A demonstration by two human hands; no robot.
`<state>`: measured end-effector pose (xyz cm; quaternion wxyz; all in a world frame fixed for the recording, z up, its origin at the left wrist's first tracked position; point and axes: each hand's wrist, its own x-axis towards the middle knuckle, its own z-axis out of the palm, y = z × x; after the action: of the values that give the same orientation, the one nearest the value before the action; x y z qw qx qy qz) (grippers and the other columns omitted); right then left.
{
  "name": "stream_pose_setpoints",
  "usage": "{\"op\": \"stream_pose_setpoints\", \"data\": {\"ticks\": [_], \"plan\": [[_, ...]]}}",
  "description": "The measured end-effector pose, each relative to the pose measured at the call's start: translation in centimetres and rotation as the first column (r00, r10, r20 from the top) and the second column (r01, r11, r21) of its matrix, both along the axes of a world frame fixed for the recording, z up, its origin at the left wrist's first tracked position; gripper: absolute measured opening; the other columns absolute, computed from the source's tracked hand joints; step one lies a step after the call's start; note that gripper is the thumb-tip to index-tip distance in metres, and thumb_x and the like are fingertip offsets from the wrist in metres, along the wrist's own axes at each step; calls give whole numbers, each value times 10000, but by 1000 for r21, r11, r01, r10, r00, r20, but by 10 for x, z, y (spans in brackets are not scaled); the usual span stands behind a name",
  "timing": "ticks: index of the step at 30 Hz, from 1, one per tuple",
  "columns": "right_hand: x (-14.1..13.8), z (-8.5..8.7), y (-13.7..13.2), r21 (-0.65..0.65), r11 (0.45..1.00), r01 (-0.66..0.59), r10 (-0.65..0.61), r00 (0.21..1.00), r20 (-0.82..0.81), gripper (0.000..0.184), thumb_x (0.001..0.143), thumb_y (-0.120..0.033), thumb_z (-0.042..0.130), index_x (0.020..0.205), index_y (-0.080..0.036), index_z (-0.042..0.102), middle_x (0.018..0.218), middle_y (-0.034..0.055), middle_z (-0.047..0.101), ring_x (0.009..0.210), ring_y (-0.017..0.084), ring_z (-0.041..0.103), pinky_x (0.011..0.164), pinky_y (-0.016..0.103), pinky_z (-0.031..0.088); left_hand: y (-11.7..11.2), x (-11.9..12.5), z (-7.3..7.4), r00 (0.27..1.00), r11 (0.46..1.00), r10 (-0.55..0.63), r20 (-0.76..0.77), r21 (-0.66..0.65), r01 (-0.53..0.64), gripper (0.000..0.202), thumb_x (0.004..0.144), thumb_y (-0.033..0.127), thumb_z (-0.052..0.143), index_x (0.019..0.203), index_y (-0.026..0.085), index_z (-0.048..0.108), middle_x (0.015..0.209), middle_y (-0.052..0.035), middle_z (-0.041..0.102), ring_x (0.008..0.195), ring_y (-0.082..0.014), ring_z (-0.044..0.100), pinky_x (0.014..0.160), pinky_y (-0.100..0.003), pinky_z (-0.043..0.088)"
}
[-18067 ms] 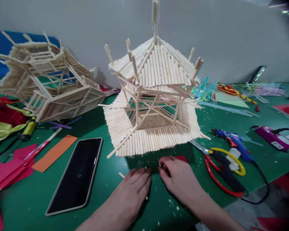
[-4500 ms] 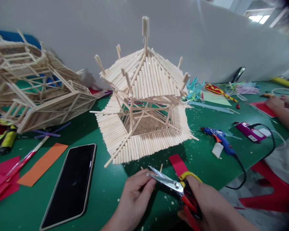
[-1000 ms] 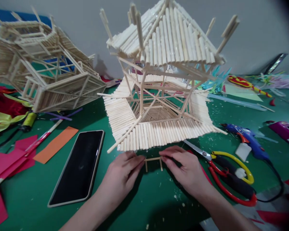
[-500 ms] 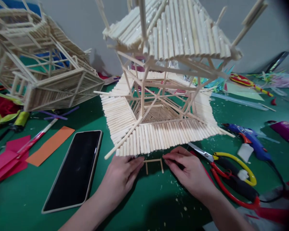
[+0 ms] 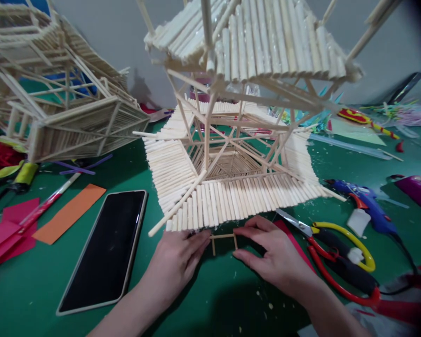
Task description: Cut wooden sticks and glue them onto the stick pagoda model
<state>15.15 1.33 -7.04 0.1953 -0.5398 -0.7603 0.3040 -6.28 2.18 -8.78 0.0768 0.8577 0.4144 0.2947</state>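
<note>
A small frame of thin wooden sticks (image 5: 223, 236), one crossbar with two short legs, is held low over the green table in front of the large stick model. My left hand (image 5: 182, 257) has its fingertips closed at the crossbar's left end; part of this hand is tucked under the roof edge. At the other end, my right hand (image 5: 272, 255) pinches the right leg, index finger at its top and thumb at its foot. Right above both hands spreads the stick model's lower roof (image 5: 231, 201), made of rows of round sticks, with an open lattice and a second roof (image 5: 259, 44) above.
Scissors (image 5: 300, 224) and pliers (image 5: 351, 262) lie right of my right hand, with a blue glue gun (image 5: 375, 206) beyond. A phone (image 5: 105, 252) and an orange paper strip (image 5: 70, 213) lie to the left. Another stick model (image 5: 80, 126) stands behind them.
My right thumb has moved down and away from the index finger, to the foot of the frame's right leg. The left hand stays at the crossbar's left end. The view has shifted slightly.
</note>
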Motion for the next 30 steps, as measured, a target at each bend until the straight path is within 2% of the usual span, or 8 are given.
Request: {"op": "stream_pose_setpoints", "data": {"ticks": [14,21,30], "plan": [[-2,2,1,-3,1000,10,-10,1000,24,295,733,-311,621,994,-176,643,873,56,576,845,176,556,747,289,451,1,1,-2,1000,999,-3,-29,44,5,185,812,131,476,849,110,656,702,-109,649,640,-226,615,534,-348,505],[-3,1,2,6,1000,16,-16,1000,17,285,737,-310,615,994,-190,637,881,45,575,846,169,556,742,276,455,0,0,-3,999,1000,-2,-34,0,2,193,810,130,474,864,121,659,721,-110,655,657,-233,623,525,-350,503],[-1,1,0,-7,1000,29,-28,999,32,302,732,-313,608,1010,-197,627,894,45,577,858,176,559,765,301,462,1,1,-2,1000,1000,12,-20,-16,-12,205,811,150,462,862,155,661,717,-78,671,612,-186,624,563,-328,521]]}}
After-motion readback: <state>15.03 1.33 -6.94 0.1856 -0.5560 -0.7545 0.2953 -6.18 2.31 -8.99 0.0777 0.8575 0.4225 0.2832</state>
